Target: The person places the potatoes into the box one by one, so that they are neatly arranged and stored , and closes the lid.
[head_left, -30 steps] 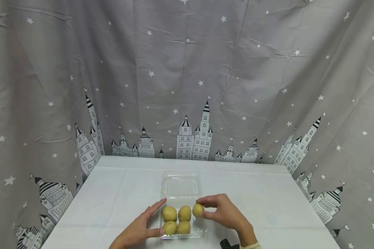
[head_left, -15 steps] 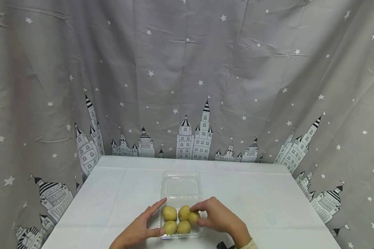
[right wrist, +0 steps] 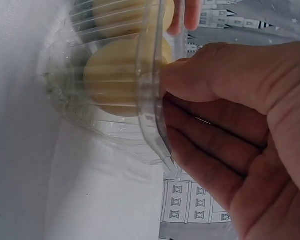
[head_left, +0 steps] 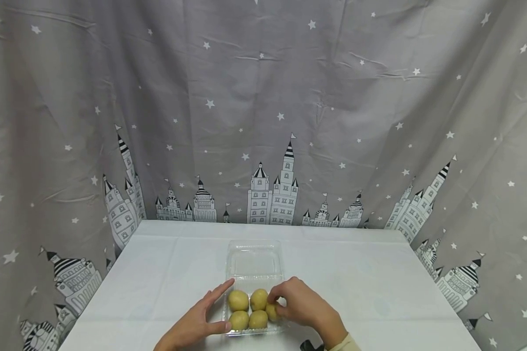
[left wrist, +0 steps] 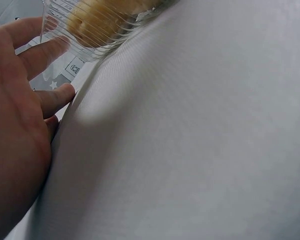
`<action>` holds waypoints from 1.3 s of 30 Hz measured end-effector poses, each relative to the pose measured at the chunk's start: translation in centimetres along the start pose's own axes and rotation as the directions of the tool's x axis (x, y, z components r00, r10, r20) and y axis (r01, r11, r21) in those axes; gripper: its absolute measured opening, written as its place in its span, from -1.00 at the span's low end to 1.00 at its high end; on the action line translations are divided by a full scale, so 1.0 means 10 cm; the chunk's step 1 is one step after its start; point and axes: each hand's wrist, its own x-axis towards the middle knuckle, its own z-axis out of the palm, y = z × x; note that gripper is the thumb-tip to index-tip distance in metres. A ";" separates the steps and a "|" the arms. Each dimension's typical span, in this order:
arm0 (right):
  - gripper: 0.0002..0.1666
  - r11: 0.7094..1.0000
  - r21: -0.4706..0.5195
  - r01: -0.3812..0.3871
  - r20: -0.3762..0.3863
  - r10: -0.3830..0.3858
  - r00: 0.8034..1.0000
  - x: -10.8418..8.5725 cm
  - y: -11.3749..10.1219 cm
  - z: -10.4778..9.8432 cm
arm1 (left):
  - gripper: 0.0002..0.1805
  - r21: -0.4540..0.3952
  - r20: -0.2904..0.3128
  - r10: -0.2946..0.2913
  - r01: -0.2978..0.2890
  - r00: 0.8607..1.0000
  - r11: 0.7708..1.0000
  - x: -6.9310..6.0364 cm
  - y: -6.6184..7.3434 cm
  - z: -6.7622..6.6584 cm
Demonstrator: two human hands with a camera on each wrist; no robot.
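Note:
A clear plastic clamshell box (head_left: 275,330) stands on the white table, its lid (head_left: 254,258) folded back away from me. Inside the base are several round yellow fruits (head_left: 238,300), two rows deep. My right hand (head_left: 305,304) reaches in at the right side and pinches a yellow fruit (right wrist: 115,77) between thumb and fingers, low in the box. Part of that fruit (head_left: 272,312) is hidden by the fingers. My left hand (head_left: 195,321) rests along the left side, its fairly straight fingers (left wrist: 42,52) against the box wall and its thumb near the front left corner.
The white-covered table (head_left: 377,287) spreads out on both sides of the box. Behind it hangs a grey curtain (head_left: 263,97) printed with stars and castles. A small black object (head_left: 312,345) shows by the right wrist.
My right hand has brought the fruit left and down from the box's right edge into the base, beside the other fruits. The left hand has stayed in place.

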 end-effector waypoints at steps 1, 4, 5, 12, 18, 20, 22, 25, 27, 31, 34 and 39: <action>-0.74 1.000 0.015 0.000 0.000 0.000 1.000 -0.01 0.01 0.00 | 0.05 -0.002 0.002 -0.002 0.002 1.000 1.000 0.00 0.00 0.00; -0.73 0.998 0.062 -0.006 0.000 0.006 1.000 -0.03 0.03 -0.01 | 0.05 -0.008 0.004 -0.010 0.010 1.000 1.000 0.01 0.00 0.01; -0.73 0.997 0.077 -0.007 -0.002 0.007 1.000 -0.04 0.04 -0.02 | 0.05 -0.010 0.005 -0.012 0.012 1.000 1.000 0.01 0.00 0.01; -0.77 0.985 0.164 -0.050 -0.051 0.059 0.997 -0.08 0.11 -0.07 | 0.03 -0.053 0.018 -0.050 0.051 0.999 0.997 0.01 -0.02 0.02; -0.78 0.969 0.223 -0.106 -0.214 0.155 0.965 -0.03 0.27 -0.10 | -0.11 -0.208 -0.064 -0.062 0.048 0.996 0.977 0.03 -0.05 -0.02; -0.79 0.953 0.279 -0.121 -0.297 0.205 0.933 -0.01 0.33 -0.08 | -0.15 -0.252 -0.129 -0.097 0.063 0.987 0.966 0.05 -0.05 -0.03; -0.79 0.921 0.366 -0.134 -0.371 0.276 0.886 0.02 0.37 -0.04 | -0.19 -0.277 -0.196 -0.125 0.068 0.973 0.958 0.08 -0.05 -0.03; -0.73 0.860 0.491 -0.139 -0.465 0.393 0.794 0.08 0.42 0.04 | -0.28 -0.290 -0.278 -0.148 0.063 0.949 0.955 0.15 -0.06 -0.04; -0.70 0.803 0.573 -0.161 -0.485 0.491 0.724 0.13 0.46 0.11 | -0.32 -0.308 -0.296 -0.148 0.052 0.944 0.950 0.21 -0.06 -0.05; -0.61 0.676 0.706 -0.211 -0.430 0.646 0.630 0.20 0.52 0.26 | -0.33 -0.405 -0.259 -0.144 0.027 0.955 0.914 0.28 -0.04 -0.07; -0.53 0.579 0.785 -0.222 -0.340 0.701 0.626 0.25 0.55 0.33 | -0.31 -0.487 -0.205 -0.104 -0.009 0.973 0.873 0.29 -0.04 -0.09; -0.44 0.464 0.873 -0.149 -0.255 0.696 0.671 0.30 0.55 0.35 | -0.29 -0.611 -0.104 0.015 -0.076 0.994 0.788 0.24 -0.05 -0.15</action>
